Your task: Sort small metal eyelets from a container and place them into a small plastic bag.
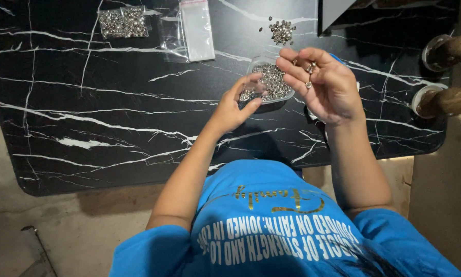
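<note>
A clear plastic tub (287, 95) full of small silver metal pieces stands on the black marble-patterned table (112, 128). My left hand (235, 105) grips the tub's near left corner, fingers curled over the rim. My right hand (320, 84) hovers just right of the tub, palm up, pinching a few small silver pieces (309, 69) between thumb and fingertips. A loose heap of the same silver pieces (282, 32) lies on the table beyond the tub.
At the far left lies a clear bag of silver pieces (123, 22), with two flat clear bags (197, 31) beside it. Two brown rounded objects in white cups (443, 51) sit at the table's right edge. A white sheet corner (335, 10) is at the top.
</note>
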